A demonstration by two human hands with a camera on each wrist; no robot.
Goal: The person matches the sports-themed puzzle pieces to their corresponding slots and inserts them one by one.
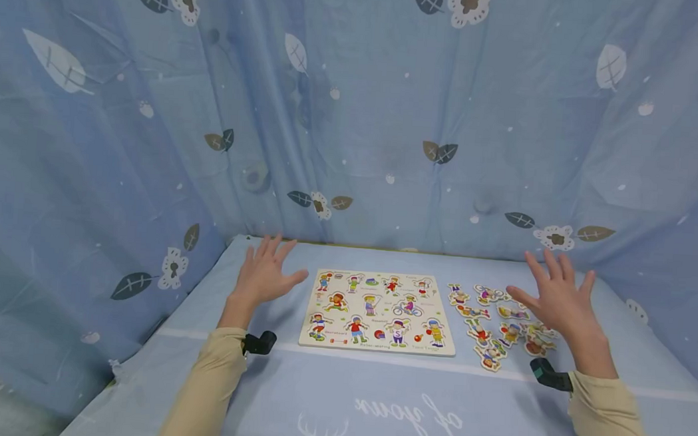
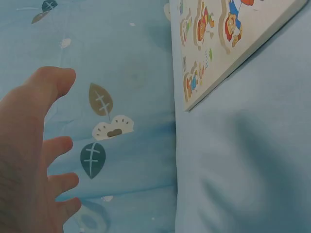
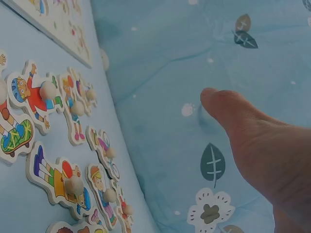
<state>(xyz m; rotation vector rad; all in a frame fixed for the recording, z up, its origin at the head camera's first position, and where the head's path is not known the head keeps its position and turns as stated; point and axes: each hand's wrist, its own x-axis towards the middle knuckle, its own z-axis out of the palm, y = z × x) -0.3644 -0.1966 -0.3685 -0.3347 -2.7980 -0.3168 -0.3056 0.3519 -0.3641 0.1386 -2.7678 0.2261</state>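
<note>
A wooden puzzle board (image 1: 379,311) printed with children playing sports lies flat on the table. To its right is a loose cluster of cut-out puzzle pieces (image 1: 478,332); in the right wrist view a piece (image 3: 63,182) shows a round wooden knob. My left hand (image 1: 265,273), fingers spread, hovers left of the board and holds nothing. My right hand (image 1: 560,301) is raised beside and above the pieces, fingers spread, touching none of them. Part of the cluster is hidden behind this hand in the head view.
A light blue cloth (image 1: 326,390) with white lettering and a deer print covers the table. Blue curtains (image 1: 379,113) with leaves and flowers hang close behind it and at the sides. Each wrist bears a small dark camera (image 1: 260,342).
</note>
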